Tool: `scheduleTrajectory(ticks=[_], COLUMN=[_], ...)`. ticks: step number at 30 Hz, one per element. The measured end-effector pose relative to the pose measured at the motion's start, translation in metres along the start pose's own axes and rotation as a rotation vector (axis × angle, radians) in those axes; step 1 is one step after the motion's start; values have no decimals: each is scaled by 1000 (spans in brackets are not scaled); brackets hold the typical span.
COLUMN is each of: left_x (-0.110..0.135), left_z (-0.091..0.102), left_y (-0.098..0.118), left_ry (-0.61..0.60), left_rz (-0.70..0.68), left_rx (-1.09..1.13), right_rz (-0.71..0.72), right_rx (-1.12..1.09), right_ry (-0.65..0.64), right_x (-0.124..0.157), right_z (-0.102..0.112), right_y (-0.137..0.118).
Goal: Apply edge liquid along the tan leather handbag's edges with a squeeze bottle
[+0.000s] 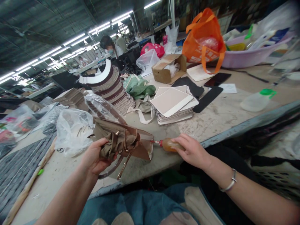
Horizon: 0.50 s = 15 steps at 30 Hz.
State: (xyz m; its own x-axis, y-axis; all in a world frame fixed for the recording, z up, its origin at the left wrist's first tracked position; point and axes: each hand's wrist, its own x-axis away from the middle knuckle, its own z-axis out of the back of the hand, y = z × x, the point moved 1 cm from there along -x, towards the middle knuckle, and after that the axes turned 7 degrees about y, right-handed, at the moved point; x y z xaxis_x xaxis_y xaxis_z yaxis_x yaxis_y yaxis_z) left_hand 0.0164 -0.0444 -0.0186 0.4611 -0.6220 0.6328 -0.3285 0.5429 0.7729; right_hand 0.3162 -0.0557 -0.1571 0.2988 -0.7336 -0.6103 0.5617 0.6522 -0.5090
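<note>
Along the desk's point(194, 128) left edge, grey ridged material point(25, 178) runs out of view, and a clear plastic bag point(72, 131) lies just beyond the left hand point(96, 156). That hand's fingers grip bunched fabric on a brown handbag point(143, 150), held near the desk's near edge; some fingertips disappear among the folds, and the handbag's underside is hidden. The handbag extends rightward from these fingers toward the right hand point(194, 151), whose fingers close around an amber squeeze bottle point(170, 145). Its red nozzle point(160, 143) points left at the handbag's side; blur hides whether the tip touches. Farther right, a perforated basket point(264, 175) is cut off.
</note>
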Motion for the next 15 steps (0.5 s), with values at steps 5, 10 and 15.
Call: scheduleTrajectory(ticks=[5,10,15], left_x=[-1,-2,-1], left_z=[0,3,8], left_y=[0,-2,-3], left_ry=[20,14,12], left_rz=[-9,-20,9], left_rx=[11,-17,4], right_rz=[36,90,54], right_rx=[-35,67,28], right_ry=[-162,14,46], right_x=[4,6,7], right_z=[1,1,4], right_y=[-5,-1,-1])
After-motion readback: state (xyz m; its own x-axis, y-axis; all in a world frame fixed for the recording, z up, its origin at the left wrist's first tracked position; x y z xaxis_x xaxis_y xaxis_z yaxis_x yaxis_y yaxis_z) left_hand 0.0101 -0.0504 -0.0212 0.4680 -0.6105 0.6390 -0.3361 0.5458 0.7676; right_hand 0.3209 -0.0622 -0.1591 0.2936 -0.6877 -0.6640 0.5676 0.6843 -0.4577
